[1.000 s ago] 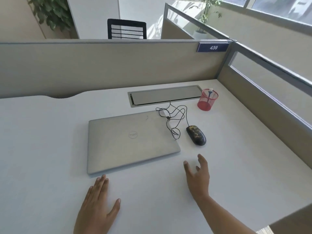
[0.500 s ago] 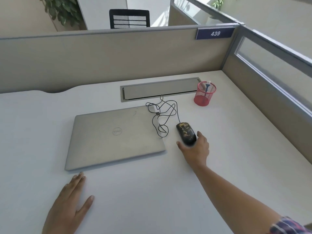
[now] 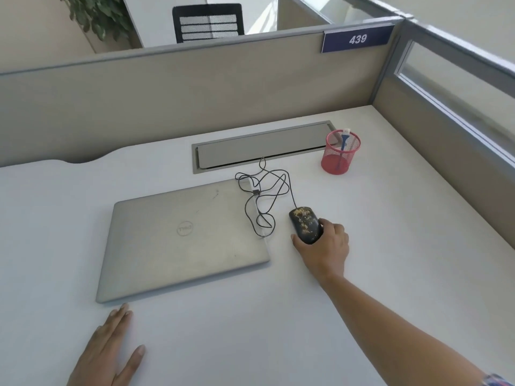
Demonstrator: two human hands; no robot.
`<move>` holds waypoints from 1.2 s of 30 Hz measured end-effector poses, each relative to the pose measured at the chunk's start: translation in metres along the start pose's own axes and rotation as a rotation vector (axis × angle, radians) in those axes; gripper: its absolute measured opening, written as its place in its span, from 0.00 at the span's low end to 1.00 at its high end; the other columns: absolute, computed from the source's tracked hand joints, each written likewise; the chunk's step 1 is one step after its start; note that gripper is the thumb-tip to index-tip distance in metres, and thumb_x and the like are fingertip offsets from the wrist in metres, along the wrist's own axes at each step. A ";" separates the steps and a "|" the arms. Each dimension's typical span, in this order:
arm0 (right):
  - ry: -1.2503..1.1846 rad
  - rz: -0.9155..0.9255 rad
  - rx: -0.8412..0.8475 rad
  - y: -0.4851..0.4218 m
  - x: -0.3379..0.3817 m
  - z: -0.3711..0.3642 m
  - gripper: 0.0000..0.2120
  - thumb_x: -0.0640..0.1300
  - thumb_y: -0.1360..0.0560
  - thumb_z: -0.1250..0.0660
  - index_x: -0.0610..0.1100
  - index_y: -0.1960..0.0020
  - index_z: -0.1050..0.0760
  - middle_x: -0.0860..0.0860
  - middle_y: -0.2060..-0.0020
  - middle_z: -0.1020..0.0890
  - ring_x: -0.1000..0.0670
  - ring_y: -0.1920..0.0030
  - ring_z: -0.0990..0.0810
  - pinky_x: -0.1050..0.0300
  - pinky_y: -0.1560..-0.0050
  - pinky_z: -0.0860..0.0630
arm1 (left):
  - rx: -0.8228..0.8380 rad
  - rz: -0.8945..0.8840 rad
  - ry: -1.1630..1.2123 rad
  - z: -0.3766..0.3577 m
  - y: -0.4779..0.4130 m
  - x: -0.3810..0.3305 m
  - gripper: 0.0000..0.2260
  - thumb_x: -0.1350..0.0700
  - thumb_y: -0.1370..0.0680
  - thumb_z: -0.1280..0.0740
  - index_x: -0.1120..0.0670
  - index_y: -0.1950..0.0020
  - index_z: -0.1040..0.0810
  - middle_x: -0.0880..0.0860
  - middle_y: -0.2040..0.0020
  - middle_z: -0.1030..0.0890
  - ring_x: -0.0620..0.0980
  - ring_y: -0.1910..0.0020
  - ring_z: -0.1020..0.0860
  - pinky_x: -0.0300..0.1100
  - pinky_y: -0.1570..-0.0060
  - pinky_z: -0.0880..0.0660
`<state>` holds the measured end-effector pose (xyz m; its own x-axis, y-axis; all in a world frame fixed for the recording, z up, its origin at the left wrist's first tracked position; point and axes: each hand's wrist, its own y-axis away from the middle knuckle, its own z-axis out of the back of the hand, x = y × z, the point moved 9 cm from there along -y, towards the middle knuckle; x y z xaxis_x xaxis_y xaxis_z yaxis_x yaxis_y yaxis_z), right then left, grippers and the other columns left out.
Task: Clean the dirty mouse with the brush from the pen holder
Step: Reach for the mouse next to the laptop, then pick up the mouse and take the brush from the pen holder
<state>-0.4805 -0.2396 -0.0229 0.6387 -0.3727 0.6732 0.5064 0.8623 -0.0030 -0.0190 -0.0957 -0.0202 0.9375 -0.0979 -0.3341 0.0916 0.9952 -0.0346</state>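
A black wired mouse (image 3: 303, 222) speckled with yellowish dirt lies on the white desk, right of the laptop. My right hand (image 3: 324, 247) grips its rear end, thumb on the left side and fingers on the right. Its tangled black cable (image 3: 263, 200) runs back toward the desk's cable slot. A red mesh pen holder (image 3: 338, 160) stands at the back right, with a blue-handled brush (image 3: 343, 143) upright inside, white bristles up. My left hand (image 3: 107, 355) rests flat on the desk near the front edge, fingers straight.
A closed silver laptop (image 3: 181, 238) lies at the desk's middle. A grey cable-slot cover (image 3: 259, 147) sits behind it. Beige partition walls (image 3: 195, 87) close off the back and right side. A black chair (image 3: 207, 22) stands beyond the partition.
My right hand reached forward from the open desk and took hold of the mouse's rear. The left hand stayed flat on the desk. The camera moved closer.
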 end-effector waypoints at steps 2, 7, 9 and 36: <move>-0.022 0.001 0.008 -0.001 -0.001 -0.001 0.34 0.63 0.38 0.26 0.48 0.37 0.27 0.50 0.45 0.25 0.46 0.43 0.29 0.53 0.40 0.32 | -0.030 -0.036 0.009 0.002 0.000 -0.002 0.31 0.28 0.24 0.53 0.34 0.22 0.46 0.28 0.23 0.51 0.37 0.24 0.45 0.56 0.33 0.35; -0.120 0.004 0.020 0.000 -0.004 -0.001 0.31 0.61 0.38 0.26 0.49 0.39 0.26 0.55 0.49 0.30 0.48 0.44 0.29 0.53 0.40 0.30 | -0.070 0.185 0.119 -0.008 0.003 -0.001 0.47 0.26 0.26 0.53 0.66 0.31 0.27 0.59 0.27 0.29 0.57 0.27 0.32 0.57 0.32 0.35; -0.174 -0.009 0.029 0.001 -0.006 0.001 0.30 0.60 0.38 0.26 0.51 0.40 0.26 0.55 0.49 0.30 0.50 0.44 0.29 0.53 0.40 0.28 | -0.156 0.249 0.197 -0.007 0.001 -0.019 0.45 0.27 0.26 0.51 0.65 0.34 0.24 0.61 0.30 0.25 0.61 0.31 0.28 0.53 0.35 0.33; -0.332 0.158 -0.046 0.081 0.024 0.113 0.25 0.58 0.40 0.23 0.62 0.46 0.28 0.62 0.51 0.28 0.65 0.48 0.27 0.78 0.54 0.32 | 0.602 0.642 1.712 -0.089 -0.126 -0.337 0.32 0.37 0.17 0.53 0.59 0.34 0.23 0.60 0.41 0.16 0.55 0.41 0.18 0.47 0.42 0.24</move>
<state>-0.4892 -0.1397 0.0765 0.4922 -0.0980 0.8650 0.4470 0.8811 -0.1546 -0.3760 -0.1883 0.0133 -0.3721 0.7038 -0.6052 0.3564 0.7103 0.6070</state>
